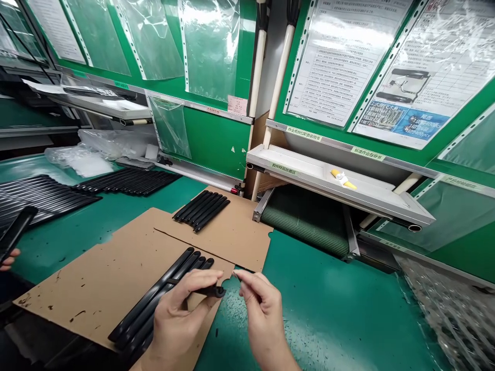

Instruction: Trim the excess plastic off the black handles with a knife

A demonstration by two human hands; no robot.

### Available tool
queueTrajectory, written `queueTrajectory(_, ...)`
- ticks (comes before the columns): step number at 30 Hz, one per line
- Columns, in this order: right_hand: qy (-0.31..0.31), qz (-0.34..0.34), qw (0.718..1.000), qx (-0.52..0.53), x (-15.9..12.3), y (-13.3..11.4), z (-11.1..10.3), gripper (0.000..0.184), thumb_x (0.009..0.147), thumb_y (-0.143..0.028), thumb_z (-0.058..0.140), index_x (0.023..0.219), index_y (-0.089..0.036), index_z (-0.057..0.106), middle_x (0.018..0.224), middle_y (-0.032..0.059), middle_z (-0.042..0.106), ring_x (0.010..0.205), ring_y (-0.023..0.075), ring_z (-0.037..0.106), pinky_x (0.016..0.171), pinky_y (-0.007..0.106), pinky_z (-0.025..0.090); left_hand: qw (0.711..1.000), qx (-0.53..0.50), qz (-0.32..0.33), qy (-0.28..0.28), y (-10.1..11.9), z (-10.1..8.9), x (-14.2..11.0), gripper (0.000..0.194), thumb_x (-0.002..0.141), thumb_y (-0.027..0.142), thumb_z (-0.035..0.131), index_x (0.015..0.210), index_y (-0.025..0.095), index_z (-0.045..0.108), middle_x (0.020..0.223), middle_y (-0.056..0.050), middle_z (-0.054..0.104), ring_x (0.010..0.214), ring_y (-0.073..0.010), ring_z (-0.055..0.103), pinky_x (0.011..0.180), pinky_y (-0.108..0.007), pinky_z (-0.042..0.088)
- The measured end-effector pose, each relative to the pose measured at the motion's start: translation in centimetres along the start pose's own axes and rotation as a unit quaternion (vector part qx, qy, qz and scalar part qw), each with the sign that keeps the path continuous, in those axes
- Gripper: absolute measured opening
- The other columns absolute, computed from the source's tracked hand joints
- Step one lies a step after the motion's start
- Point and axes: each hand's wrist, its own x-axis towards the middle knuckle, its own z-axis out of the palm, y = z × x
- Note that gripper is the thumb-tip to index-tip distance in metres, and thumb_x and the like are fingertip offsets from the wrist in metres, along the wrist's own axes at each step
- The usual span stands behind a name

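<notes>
My left hand [181, 309] is closed round a long black plastic strip [214, 290], whose end points toward my right hand. Just right of that end, my right hand [263, 304] is pinched at thumb and forefinger; a tiny dark bit may sit between the tips, too small to name. Beneath my left hand, several larger black strips [154, 296] lie side by side on a brown cardboard sheet [96, 278]. A smaller row of black strips [201, 208] rests farther back on the cardboard.
More black strips [127, 180] lie at the left, near plastic bags [100, 152]. Another person's hand [10, 259] holds a black piece at the left edge. A conveyor belt [309, 219] runs under a white shelf [301, 159]. Bubble wrap [444, 314] lies at right.
</notes>
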Motion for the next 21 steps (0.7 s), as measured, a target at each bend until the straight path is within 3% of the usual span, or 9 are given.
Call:
queueTrajectory(6, -0.041, 0.073, 0.996, 0.034, -0.9, -0.7, 0.7, 0.037, 0.098, -0.050, 0.050, 0.126, -0.034, 0.067, 0.091, 0.0057, 0.065, 0.081, 0.0183, 0.061, 0.071, 0.026, 0.051, 0.985, 0.127, 0.088, 0.075, -0.4, 0.1, 0.5, 0.038, 0.081, -0.002, 0.064, 0.107, 0.025, 0.062, 0.109, -0.003, 0.069, 0.099, -0.0192, 0.066, 0.089, -0.036, 0.054)
queueTrajectory(12, -0.055, 0.095, 0.989, 0.095, -0.8, -0.4, 1.0, 0.039, 0.094, -0.050, 0.056, 0.125, -0.030, 0.069, 0.089, 0.0062, 0.068, 0.079, 0.0184, 0.061, 0.070, 0.027, 0.050, 0.972, 0.185, 0.125, 0.076, -0.3, 0.3, 0.4, 0.049, 0.076, -0.007, 0.065, 0.112, 0.026, 0.063, 0.111, -0.004, 0.069, 0.102, -0.0223, 0.065, 0.088, -0.040, 0.052)
queueTrajectory(16, -0.037, 0.068, 0.994, 0.073, -0.8, -0.5, 0.9, 0.031, 0.093, -0.041, 0.058, 0.117, -0.029, 0.073, 0.084, 0.0051, 0.066, 0.075, 0.0173, 0.059, 0.067, 0.026, 0.048, 0.973, 0.174, 0.136, 0.060, -0.2, 0.2, 0.4, 0.048, 0.077, -0.007, 0.064, 0.112, 0.026, 0.063, 0.110, -0.004, 0.070, 0.101, -0.0218, 0.065, 0.086, -0.040, 0.052)
queueTrajectory(21, 0.008, -0.002, 0.997, -0.077, -0.2, -0.1, 0.0, 0.030, 0.099, -0.037, 0.047, 0.111, -0.032, 0.074, 0.080, 0.0031, 0.063, 0.069, 0.0160, 0.058, 0.061, 0.027, 0.041, 0.989, 0.098, 0.111, 0.009, 0.4, 0.1, 0.7, 0.042, 0.082, -0.005, 0.060, 0.111, 0.026, 0.062, 0.108, -0.003, 0.071, 0.102, -0.0208, 0.065, 0.086, -0.038, 0.055)
